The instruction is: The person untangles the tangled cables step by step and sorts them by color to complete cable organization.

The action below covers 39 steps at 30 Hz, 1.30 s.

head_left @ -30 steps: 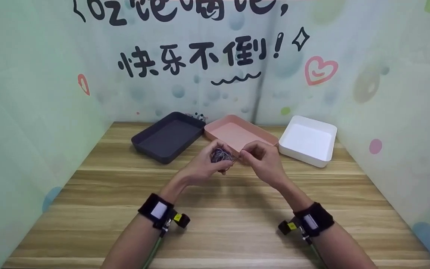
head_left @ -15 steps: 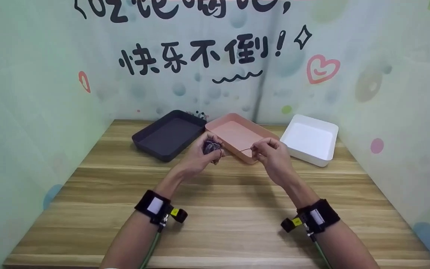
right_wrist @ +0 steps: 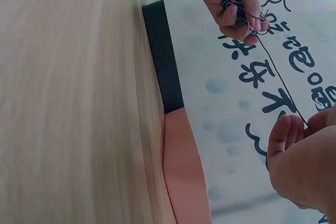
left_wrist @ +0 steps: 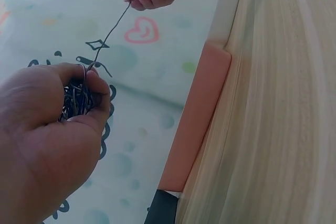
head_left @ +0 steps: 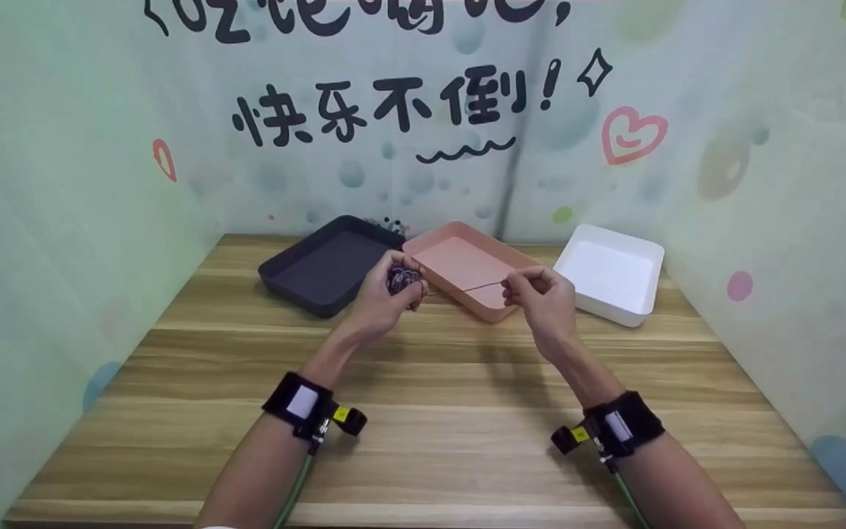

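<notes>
My left hand (head_left: 379,297) grips a tangled ball of dark and pale string (head_left: 403,278), its fingers and thumb curled round it. From that ball a thin dark strand (left_wrist: 111,32) runs taut across to my right hand (head_left: 546,297), which pinches its end between thumb and fingertips. Both hands are held up off the table, over the front of the pink tray (head_left: 493,311). In the right wrist view, the string ball (right_wrist: 235,10) shows loose loops sticking out beside the left hand's fingers.
A dark tray (head_left: 320,305) stands at the back left, behind the left hand. Right of the pink tray sits a white tray (head_left: 609,308). They stand on a wood-grain table (head_left: 430,441), with printed fabric walls (head_left: 349,184) around it.
My hands have moved apart, the left one leftward with the string ball, the right one rightward. The strand between them has grown longer and straighter.
</notes>
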### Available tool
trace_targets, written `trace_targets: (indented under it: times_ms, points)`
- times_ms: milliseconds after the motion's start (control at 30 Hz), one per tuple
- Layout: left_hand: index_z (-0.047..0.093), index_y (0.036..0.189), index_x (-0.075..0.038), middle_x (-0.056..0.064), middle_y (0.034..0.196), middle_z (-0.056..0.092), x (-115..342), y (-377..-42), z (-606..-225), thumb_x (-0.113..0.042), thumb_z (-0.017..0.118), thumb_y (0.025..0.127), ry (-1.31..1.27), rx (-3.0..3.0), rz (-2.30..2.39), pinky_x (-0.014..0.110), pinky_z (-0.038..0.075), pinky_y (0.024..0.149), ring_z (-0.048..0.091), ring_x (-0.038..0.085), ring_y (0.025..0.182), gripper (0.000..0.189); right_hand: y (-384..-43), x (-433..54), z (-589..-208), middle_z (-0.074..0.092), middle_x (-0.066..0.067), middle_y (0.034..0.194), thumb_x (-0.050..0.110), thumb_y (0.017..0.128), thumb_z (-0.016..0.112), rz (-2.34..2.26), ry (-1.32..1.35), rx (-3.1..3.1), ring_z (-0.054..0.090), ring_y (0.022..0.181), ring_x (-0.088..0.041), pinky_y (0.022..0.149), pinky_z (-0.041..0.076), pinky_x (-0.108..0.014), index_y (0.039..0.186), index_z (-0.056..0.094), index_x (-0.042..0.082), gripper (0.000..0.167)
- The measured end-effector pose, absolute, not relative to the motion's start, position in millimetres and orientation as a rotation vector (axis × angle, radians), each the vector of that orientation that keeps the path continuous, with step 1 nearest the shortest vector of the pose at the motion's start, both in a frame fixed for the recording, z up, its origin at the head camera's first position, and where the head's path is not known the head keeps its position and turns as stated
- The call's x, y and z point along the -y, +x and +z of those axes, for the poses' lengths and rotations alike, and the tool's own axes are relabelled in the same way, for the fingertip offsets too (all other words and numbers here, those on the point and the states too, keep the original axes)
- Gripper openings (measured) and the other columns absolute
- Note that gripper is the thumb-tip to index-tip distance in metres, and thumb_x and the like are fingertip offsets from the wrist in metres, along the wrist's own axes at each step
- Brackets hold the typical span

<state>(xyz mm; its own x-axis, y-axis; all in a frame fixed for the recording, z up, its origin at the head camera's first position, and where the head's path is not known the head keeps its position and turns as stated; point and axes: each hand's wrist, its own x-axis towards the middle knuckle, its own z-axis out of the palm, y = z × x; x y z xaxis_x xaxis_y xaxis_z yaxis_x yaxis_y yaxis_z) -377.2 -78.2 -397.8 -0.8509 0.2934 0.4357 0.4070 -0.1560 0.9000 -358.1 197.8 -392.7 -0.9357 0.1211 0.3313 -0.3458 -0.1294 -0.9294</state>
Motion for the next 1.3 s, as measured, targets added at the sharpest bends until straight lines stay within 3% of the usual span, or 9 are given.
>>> trace_targets:
  times_ms: [167, 300, 467, 567, 800, 1000, 1067, 1167, 1300]
  points:
    - [0.05, 0.132, 0.007, 0.02, 0.111, 0.067, 80.2, -377.2, -399.0, 0.008, 0.061, 0.11, -0.786, 2.044, -2.113, 0.025, 0.056, 0.072, 0.068, 0.025, 0.089, 0.024, -355.5, -197.0, -399.0, 0.079, -0.015, 0.108, 0.003, 0.105, 0.076, 1.57, 0.458, 2.021, 0.074, 0.094, -0.013, 0.085, 0.062, -0.019, 0.117, 0.075, -0.003, 0.014]
    - [0.049, 0.134, 0.009, 0.022, 0.111, 0.067, 79.4, -375.5, -396.6, 0.005, 0.062, 0.111, -0.788, 2.057, -2.135, 0.025, 0.058, 0.073, 0.067, 0.019, 0.087, 0.026, -353.1, -191.8, -401.8, 0.08, -0.016, 0.112, -0.004, 0.098, 0.079, 1.024, 0.8, 1.975, 0.076, 0.103, -0.026, 0.093, 0.063, -0.032, 0.116, 0.077, -0.004, 0.018]
    - [0.051, 0.132, 0.003, 0.011, 0.11, 0.065, 74.0, -369.0, -390.6, 0.001, 0.061, 0.113, -0.85, 2.081, -2.257, 0.024, 0.059, 0.074, 0.066, 0.019, 0.09, 0.022, -349.3, -185.2, -401.1, 0.077, -0.016, 0.128, -0.004, 0.095, 0.086, 0.58, 1.107, 1.909, 0.072, 0.123, -0.033, 0.108, 0.062, -0.044, 0.124, 0.077, 0.002, 0.032]
    - [0.052, 0.13, -0.003, 0.008, 0.11, 0.063, 69.7, -364.7, -388.0, 0.001, 0.059, 0.114, -0.894, 2.073, -2.376, 0.023, 0.058, 0.075, 0.064, 0.017, 0.092, 0.019, -347.9, -184.2, -400.3, 0.077, -0.015, 0.126, -0.002, 0.095, 0.088, 0.504, 1.143, 1.899, 0.071, 0.12, -0.031, 0.104, 0.063, -0.043, 0.122, 0.077, 0.002, 0.029]
    - [0.053, 0.125, -0.012, 0.01, 0.115, 0.057, 66.2, -360.1, -387.2, -0.001, 0.049, 0.118, -0.917, 2.033, -2.549, 0.024, 0.053, 0.074, 0.058, 0.016, 0.09, 0.013, -349.4, -185.1, -401.1, 0.077, -0.008, 0.102, -0.001, 0.096, 0.087, 0.505, 1.158, 1.887, 0.07, 0.097, -0.025, 0.082, 0.059, -0.036, 0.108, 0.082, 0.004, 0.014]
    - [0.055, 0.119, -0.012, 0.009, 0.121, 0.058, 67.1, -359.0, -387.4, -0.009, 0.036, 0.118, -0.895, 1.927, -2.669, 0.026, 0.048, 0.071, 0.053, 0.015, 0.084, 0.019, -350.9, -185.3, -402.0, 0.075, -0.007, 0.102, -0.001, 0.095, 0.088, 0.528, 1.172, 1.86, 0.069, 0.095, -0.023, 0.08, 0.058, -0.033, 0.107, 0.082, 0.005, 0.014]
    - [0.054, 0.119, -0.011, 0.01, 0.12, 0.058, 67.5, -358.8, -387.7, -0.011, 0.039, 0.117, -0.913, 1.904, -2.678, 0.026, 0.048, 0.07, 0.052, 0.015, 0.082, 0.016, -350.7, -185.4, -402.0, 0.075, -0.008, 0.102, -0.001, 0.095, 0.089, 0.533, 1.177, 1.848, 0.069, 0.095, -0.023, 0.08, 0.057, -0.032, 0.107, 0.083, 0.004, 0.014]
    - [0.053, 0.123, -0.006, 0.008, 0.118, 0.058, 68.6, -359.7, -389.2, -0.009, 0.053, 0.114, -0.945, 1.951, -2.588, 0.026, 0.047, 0.071, 0.053, 0.015, 0.084, 0.01, -350.0, -185.7, -401.9, 0.074, -0.008, 0.101, -0.001, 0.094, 0.089, 0.546, 1.169, 1.845, 0.068, 0.093, -0.023, 0.079, 0.055, -0.03, 0.105, 0.082, 0.004, 0.014]
    - [0.051, 0.131, -0.002, 0.005, 0.121, 0.057, 70.6, -362.5, -391.8, -0.004, 0.074, 0.107, -0.922, 2.085, -2.383, 0.025, 0.049, 0.073, 0.056, 0.015, 0.09, 0.034, -348.7, -186.8, -401.1, 0.074, -0.009, 0.1, -0.002, 0.093, 0.09, 0.546, 1.152, 1.85, 0.069, 0.092, -0.023, 0.078, 0.056, -0.031, 0.103, 0.082, 0.004, 0.014]
